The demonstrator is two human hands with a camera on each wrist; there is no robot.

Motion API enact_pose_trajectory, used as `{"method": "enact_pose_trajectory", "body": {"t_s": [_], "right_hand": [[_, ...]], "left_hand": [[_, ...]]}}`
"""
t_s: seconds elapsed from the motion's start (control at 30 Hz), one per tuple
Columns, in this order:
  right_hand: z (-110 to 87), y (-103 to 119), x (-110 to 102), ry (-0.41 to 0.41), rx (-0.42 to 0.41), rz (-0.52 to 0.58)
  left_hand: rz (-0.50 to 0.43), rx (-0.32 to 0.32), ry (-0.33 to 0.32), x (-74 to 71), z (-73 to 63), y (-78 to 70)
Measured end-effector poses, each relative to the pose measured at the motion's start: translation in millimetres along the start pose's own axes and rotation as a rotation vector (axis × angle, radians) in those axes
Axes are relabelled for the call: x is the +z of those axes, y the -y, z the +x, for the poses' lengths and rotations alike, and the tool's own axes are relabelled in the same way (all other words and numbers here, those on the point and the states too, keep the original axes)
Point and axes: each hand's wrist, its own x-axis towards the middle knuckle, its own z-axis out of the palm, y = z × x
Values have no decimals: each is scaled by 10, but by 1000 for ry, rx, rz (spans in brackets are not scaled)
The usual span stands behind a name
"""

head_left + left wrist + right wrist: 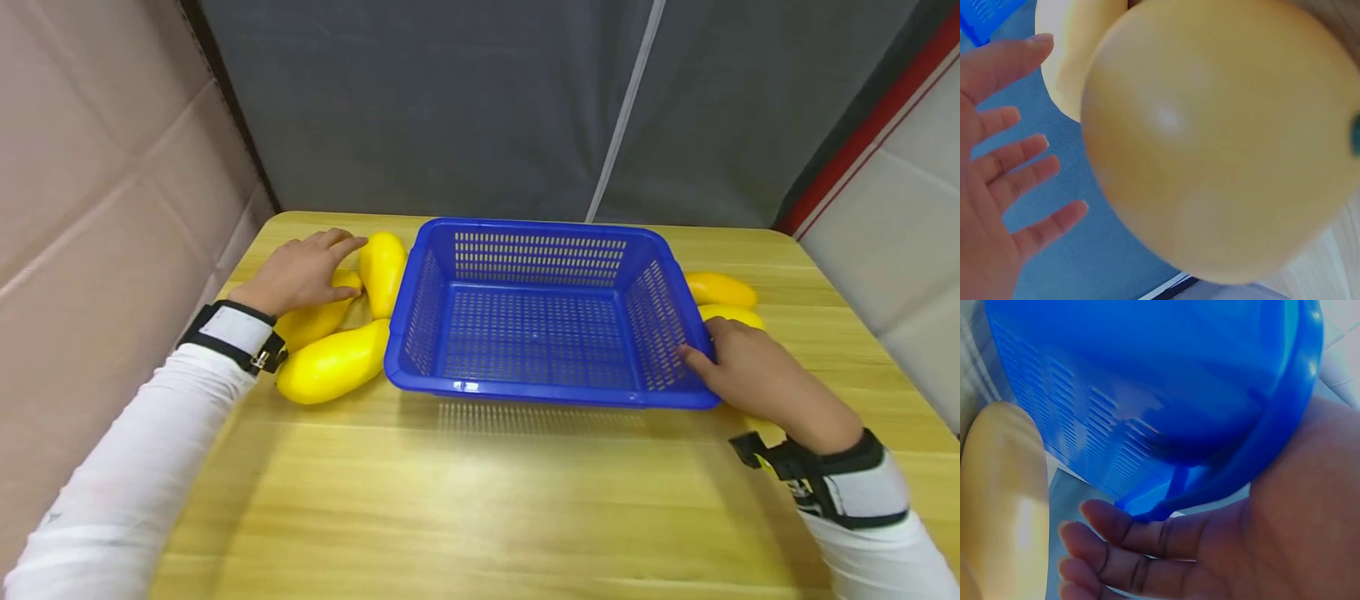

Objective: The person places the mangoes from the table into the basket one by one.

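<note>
Treat the blue basket, at the 12 o'clock side of the worktop, as probably light and slightly flexible, gripping its rim at 9 o'clock and at 4 o'clock, where the right hand has fingers pinching it, the fingers of the left hand being spread near yellow fruits.

1. One basket.
2. At least five yellow fruits: three left of the basket, two right; hands hide parts, so the full count is unclear.
3. Two hands.
4. Two wristbands.
5. One table.
</note>
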Motion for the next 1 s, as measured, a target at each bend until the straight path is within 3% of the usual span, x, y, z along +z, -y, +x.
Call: {"method": "enact_pose_trajectory", "body": {"t_s": [0.13,0.43,0.63,1.0], "right_hand": [[9,5,-1,32,14,16],[44,0,-50,103,33,44],[78,-24,-79,146,43,41],[97,4,-32,172,90,46]], "left_hand": [[-24,36,53,-36,51,-9],[-54,99,-2,-169,70,13],[-64,149,-11,-143,148,-7],[84,240,42,-65,318,-88]]}}
